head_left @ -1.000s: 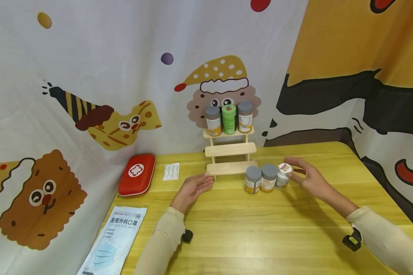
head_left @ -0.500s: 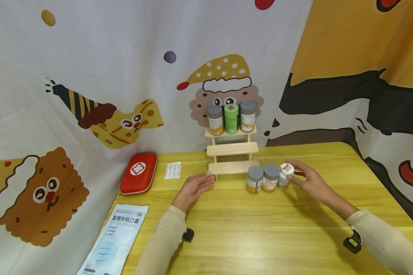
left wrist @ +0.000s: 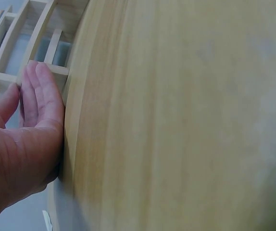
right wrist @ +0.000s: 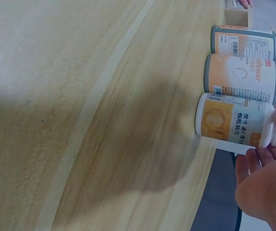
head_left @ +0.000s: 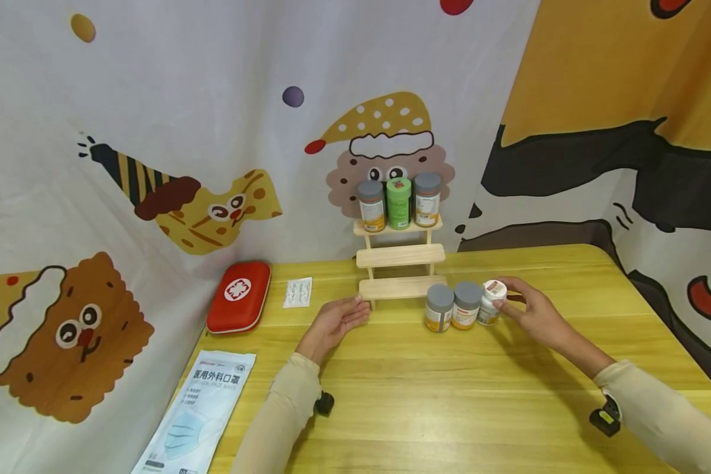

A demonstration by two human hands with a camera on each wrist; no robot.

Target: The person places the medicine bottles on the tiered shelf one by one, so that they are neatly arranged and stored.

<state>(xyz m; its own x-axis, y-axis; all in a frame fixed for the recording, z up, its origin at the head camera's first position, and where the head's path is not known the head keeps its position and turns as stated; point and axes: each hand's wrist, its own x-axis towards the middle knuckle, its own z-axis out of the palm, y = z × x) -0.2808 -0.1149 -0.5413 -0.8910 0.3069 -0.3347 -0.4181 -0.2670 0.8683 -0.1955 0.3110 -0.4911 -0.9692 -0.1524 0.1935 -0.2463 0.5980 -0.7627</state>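
My right hand holds a white pill bottle near its cap, thumb on the near side and fingers behind. In the right wrist view that bottle stands upright on the table, beside two grey-lidded bottles in a row. My left hand lies at the left end of the lowest step of a small wooden three-step rack. In the left wrist view its fingers are nearly straight, with thumb and fingertips at the rack's end. On the top step stand a green bottle and two grey-lidded bottles.
A red first-aid case and a small white printed packet lie at the back left of the wooden table. A face mask package lies along the left edge. A cartoon-print curtain hangs behind.
The view shifts slightly, carrying the scene a little to the right in the frame. Both hands keep their places at the rack and at the white bottle.
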